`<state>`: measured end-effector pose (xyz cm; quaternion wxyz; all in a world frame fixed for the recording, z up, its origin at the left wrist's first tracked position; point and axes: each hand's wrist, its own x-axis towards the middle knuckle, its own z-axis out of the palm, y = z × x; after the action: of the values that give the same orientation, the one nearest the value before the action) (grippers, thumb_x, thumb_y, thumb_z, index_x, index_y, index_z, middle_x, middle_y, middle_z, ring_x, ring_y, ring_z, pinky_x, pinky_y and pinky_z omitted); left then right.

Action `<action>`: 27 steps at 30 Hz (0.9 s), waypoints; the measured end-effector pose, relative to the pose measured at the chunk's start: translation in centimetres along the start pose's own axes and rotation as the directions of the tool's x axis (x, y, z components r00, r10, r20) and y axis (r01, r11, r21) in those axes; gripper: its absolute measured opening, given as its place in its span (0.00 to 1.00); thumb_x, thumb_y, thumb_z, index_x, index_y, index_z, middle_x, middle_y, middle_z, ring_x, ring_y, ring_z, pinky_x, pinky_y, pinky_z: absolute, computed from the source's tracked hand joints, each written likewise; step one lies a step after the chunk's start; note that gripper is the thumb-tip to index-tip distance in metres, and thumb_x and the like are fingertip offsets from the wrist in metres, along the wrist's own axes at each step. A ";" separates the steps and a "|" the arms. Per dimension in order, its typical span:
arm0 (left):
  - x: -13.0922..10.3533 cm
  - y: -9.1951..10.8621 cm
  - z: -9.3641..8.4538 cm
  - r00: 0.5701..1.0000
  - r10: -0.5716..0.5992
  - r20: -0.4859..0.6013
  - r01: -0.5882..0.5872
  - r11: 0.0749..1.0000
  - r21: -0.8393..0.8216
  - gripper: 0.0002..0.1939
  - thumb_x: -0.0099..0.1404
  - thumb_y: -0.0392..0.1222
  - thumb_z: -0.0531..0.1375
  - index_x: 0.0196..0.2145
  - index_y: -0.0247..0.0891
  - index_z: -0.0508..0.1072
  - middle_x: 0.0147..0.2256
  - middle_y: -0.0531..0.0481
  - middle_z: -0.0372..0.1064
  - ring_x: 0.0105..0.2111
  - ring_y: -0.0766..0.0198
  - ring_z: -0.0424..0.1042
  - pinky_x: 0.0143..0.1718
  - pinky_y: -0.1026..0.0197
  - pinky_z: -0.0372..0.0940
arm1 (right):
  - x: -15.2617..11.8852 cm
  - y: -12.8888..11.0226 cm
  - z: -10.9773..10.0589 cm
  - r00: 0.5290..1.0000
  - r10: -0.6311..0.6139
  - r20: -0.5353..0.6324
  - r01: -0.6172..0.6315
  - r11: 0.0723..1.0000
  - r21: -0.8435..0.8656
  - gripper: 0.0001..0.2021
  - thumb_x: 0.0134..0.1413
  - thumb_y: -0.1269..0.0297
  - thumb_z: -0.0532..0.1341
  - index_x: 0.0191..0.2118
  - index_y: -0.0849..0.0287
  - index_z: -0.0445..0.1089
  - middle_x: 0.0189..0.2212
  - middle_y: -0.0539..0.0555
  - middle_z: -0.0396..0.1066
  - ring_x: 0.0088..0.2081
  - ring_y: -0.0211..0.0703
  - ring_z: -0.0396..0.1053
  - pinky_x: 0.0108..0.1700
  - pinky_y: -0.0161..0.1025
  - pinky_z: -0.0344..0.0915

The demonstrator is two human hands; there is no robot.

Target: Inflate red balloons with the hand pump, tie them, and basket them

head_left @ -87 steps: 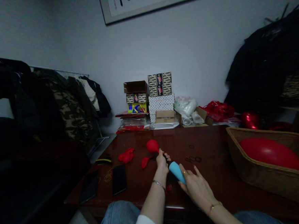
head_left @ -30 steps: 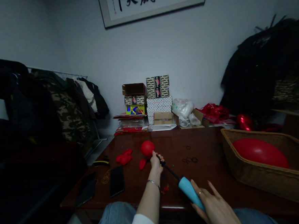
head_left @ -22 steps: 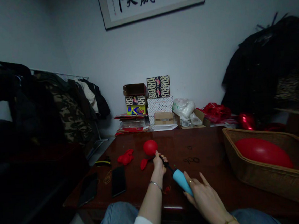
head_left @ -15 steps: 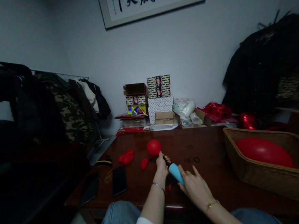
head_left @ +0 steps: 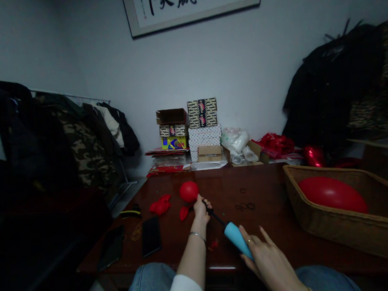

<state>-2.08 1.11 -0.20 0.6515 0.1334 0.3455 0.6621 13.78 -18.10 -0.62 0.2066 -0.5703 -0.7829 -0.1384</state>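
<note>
A small, partly inflated red balloon (head_left: 189, 191) sits at the tip of a hand pump with a black rod and a light blue barrel (head_left: 238, 240). My left hand (head_left: 201, 208) is closed round the balloon's neck and the pump's black end. At the barrel's near end is my right hand (head_left: 266, 253), its palm and thumb against the pump and some fingers stretched out. A limp red balloon (head_left: 184, 213) lies beside my left hand, and a crumpled red heap (head_left: 160, 205) lies farther left on the brown table (head_left: 270, 242).
A wicker basket (head_left: 339, 228) holding a large red balloon (head_left: 332, 195) stands at the right. Black rings (head_left: 245, 206), a dark phone (head_left: 151, 236) and a yellow-black item (head_left: 130, 213) lie on the table. Stacked boxes (head_left: 205, 138) line the back.
My right hand has moved down and right with the blue barrel, baring more of the black rod. The view has shifted slightly, and my left hand with the balloon appears farther left.
</note>
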 end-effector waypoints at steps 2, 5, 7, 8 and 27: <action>0.3 0.8 0.0 1.000 0.009 0.002 -0.009 1.000 -0.001 0.16 0.64 0.49 0.54 0.24 0.38 0.57 0.16 0.59 0.52 0.12 0.75 0.52 0.12 0.72 0.48 | -1.0 0.4 -0.2 1.000 -0.013 -0.024 0.013 1.000 0.017 0.28 0.53 0.66 0.56 0.60 0.62 0.53 0.35 0.54 0.72 0.36 0.43 0.72 0.61 0.49 0.48; 0.2 1.4 0.2 1.000 0.008 -0.010 -0.008 1.000 -0.006 0.16 0.64 0.49 0.54 0.24 0.38 0.57 0.16 0.59 0.51 0.12 0.75 0.52 0.12 0.73 0.47 | -2.0 0.8 -0.4 0.998 -0.025 -0.052 0.027 0.999 0.038 0.29 0.53 0.66 0.55 0.61 0.62 0.52 0.36 0.53 0.72 0.37 0.43 0.72 0.60 0.50 0.49; -0.1 1.3 0.2 1.000 -0.002 -0.008 0.002 1.000 -0.015 0.16 0.64 0.48 0.54 0.24 0.38 0.57 0.16 0.59 0.51 0.12 0.75 0.52 0.12 0.73 0.46 | -2.2 0.9 -0.5 0.998 -0.023 -0.050 0.025 0.999 0.047 0.29 0.53 0.66 0.55 0.61 0.62 0.52 0.36 0.53 0.72 0.37 0.43 0.72 0.60 0.50 0.49; -0.3 1.2 0.2 1.000 -0.008 -0.008 0.008 1.000 -0.022 0.16 0.65 0.48 0.54 0.24 0.38 0.57 0.16 0.59 0.51 0.12 0.75 0.52 0.12 0.73 0.46 | -2.2 0.8 -0.6 0.999 -0.021 -0.044 0.023 0.998 0.050 0.28 0.53 0.67 0.55 0.61 0.62 0.52 0.36 0.52 0.72 0.37 0.43 0.72 0.61 0.50 0.49; -2.1 -1.1 0.4 1.000 -0.026 -0.010 0.027 0.997 0.067 0.16 0.66 0.46 0.52 0.23 0.38 0.56 0.14 0.59 0.51 0.11 0.74 0.53 0.13 0.71 0.48 | 4.7 -2.6 -0.3 0.985 0.072 0.154 -0.075 0.997 0.013 0.26 0.54 0.68 0.56 0.59 0.69 0.56 0.36 0.59 0.73 0.39 0.45 0.72 0.60 0.49 0.48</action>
<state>-0.71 -0.92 -0.06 0.6536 0.1477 0.3724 0.6421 10.08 -15.11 1.94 0.1558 -0.6059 -0.7761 -0.0790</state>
